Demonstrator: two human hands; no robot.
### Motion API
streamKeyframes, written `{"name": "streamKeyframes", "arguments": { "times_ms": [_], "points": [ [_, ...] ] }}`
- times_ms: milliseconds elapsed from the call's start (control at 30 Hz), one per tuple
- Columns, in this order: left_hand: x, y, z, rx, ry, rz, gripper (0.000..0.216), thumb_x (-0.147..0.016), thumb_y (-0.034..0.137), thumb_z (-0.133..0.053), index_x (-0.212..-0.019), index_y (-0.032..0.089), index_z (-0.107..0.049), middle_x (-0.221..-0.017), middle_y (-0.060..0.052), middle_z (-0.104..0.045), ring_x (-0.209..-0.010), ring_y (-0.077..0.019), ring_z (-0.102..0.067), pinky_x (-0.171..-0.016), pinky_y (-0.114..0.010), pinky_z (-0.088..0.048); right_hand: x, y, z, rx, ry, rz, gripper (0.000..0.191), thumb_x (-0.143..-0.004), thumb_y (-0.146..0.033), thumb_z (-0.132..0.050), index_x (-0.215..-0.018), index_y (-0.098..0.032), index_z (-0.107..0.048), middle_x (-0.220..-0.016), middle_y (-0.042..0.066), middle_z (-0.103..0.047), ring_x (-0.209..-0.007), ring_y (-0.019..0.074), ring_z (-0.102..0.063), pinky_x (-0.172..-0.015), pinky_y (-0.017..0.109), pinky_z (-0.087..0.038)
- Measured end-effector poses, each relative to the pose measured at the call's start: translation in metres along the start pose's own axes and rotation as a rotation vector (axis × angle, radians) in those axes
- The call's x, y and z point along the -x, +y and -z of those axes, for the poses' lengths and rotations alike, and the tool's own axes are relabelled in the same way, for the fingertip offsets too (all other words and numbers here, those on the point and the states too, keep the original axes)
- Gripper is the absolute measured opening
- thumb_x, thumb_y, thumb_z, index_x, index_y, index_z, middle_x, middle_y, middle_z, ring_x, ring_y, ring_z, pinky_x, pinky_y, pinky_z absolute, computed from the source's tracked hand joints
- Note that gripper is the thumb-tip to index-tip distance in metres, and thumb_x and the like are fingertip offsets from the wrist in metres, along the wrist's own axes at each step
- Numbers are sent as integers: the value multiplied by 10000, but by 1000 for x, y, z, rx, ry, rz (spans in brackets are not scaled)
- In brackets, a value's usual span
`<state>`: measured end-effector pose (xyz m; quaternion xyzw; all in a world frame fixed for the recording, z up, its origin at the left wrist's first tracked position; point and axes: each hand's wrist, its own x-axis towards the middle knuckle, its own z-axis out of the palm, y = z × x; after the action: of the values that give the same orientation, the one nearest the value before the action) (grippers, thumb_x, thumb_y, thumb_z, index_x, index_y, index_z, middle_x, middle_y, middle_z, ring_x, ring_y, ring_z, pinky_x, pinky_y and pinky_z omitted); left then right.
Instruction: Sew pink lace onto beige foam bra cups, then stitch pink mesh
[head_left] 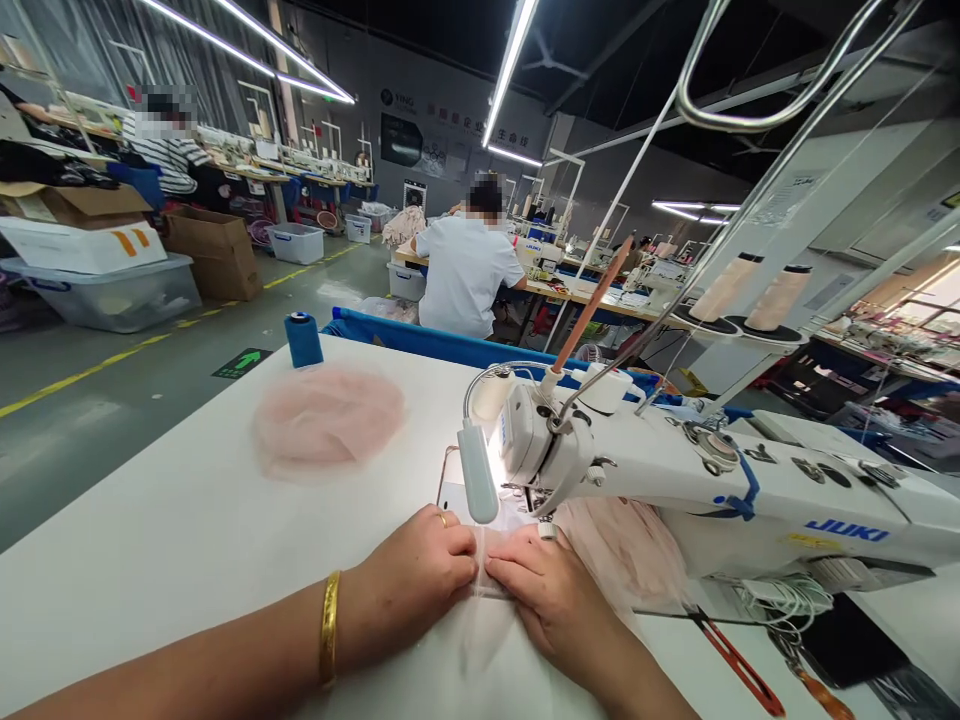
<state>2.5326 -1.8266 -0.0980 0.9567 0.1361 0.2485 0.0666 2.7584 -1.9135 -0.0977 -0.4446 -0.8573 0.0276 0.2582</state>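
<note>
A strip of sheer pale pink fabric [475, 625] runs between my hands in front of the sewing machine's needle area. My left hand [427, 560] pinches its left edge, thumb and fingers pressed together. On the other side, my right hand [551, 590] grips the fabric with bent fingers, just below the presser foot. More gathered pink fabric [626, 550] lies under the arm of the white sewing machine [645, 455], right of my right hand. A small lamp [478, 475] hangs over the work. The needle itself is hard to make out.
On the white table [187, 590] lie a round pile of pink tulle [330, 418] and a blue thread spool [303, 340]. Red-handled tweezers [739, 665] and a black phone [847, 640] rest at the right. A co-worker in a white shirt [465, 270] sits ahead.
</note>
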Motion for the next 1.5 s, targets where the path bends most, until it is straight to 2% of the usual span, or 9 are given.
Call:
{"name": "streamKeyframes", "arguments": {
  "times_ms": [333, 433, 533, 600, 733, 1067, 1167, 1333, 1500],
  "points": [
    [-10, -5, -1, -32, -36, 31, 200, -948, 92, -568, -774, 187, -593, -828, 5, -664, -683, -177, -509, -689, -363, -357, -6, 5, -1, 110, -58, -126, 362, -928, -24, -502, -1120, -262, -696, -986, 47, -739, -926, 245, -592, -808, 367, -413],
    [-14, -9, -1, -42, -35, 41, 203, -970, 84, -499, -849, 190, -622, -864, -18, -671, -732, -200, -536, -729, -382, -389, -7, 8, 0, 157, -59, -149, 366, -931, -37, -511, -1159, -260, -690, -1038, 52, -741, -935, 243, -589, -812, 361, -424],
    [-16, -10, -1, -6, 29, 21, 251, -987, 78, -434, -916, 197, -644, -934, -49, -674, -798, -221, -549, -768, -395, -401, -7, 9, 3, 194, -50, -139, 372, -926, -42, -530, -1190, -258, -680, -1123, 52, -741, -949, 235, -592, -826, 358, -434],
    [-16, -9, 1, 32, 43, -17, 275, -1000, 83, -419, -887, 202, -639, -933, -44, -668, -801, -216, -548, -779, -395, -390, -7, 9, 5, 196, -53, -102, 365, -932, -56, -538, -1192, -266, -685, -1148, 48, -742, -960, 234, -596, -840, 362, -440],
    [-11, -3, 5, 71, -25, -56, 274, -1009, 93, -445, -806, 198, -596, -838, -5, -640, -725, -184, -528, -768, -392, -348, -5, 5, 5, 161, -71, -40, 335, -947, -73, -532, -1136, -286, -709, -1085, 29, -752, -933, 223, -604, -843, 362, -457],
    [-9, -7, 3, -43, -47, 33, 235, -954, 40, -464, -840, 190, -603, -830, -10, -652, -720, -188, -526, -794, -396, -315, -8, 4, -2, 97, -6, -87, 449, -939, -8, -448, -1245, -257, -663, -1085, 67, -746, -969, 248, -626, -800, 368, -490],
    [-7, -7, 4, -25, -11, 27, 234, -905, 6, -480, -843, 193, -608, -856, -14, -667, -776, -197, -554, -821, -395, -323, -6, 3, -1, 74, 27, -49, 474, -920, 16, -435, -1279, -221, -633, -1148, 83, -742, -1015, 257, -626, -810, 379, -491],
    [-3, 2, 5, 72, 77, -38, 248, -831, -33, -488, -769, 196, -560, -851, 22, -687, -706, -153, -524, -862, -394, -316, -1, 0, 1, -8, -18, 42, 406, -958, -15, -461, -1260, -230, -625, -1116, 61, -739, -985, 237, -619, -840, 383, -501],
    [-1, 2, 3, 39, 86, -44, 229, -816, -21, -499, -744, 193, -538, -786, 31, -657, -657, -146, -484, -880, -400, -312, -2, 1, -2, 28, 3, 15, 371, -961, -30, -453, -1196, -233, -656, -1060, 68, -738, -930, 231, -636, -790, 369, -510]
  ]
}}
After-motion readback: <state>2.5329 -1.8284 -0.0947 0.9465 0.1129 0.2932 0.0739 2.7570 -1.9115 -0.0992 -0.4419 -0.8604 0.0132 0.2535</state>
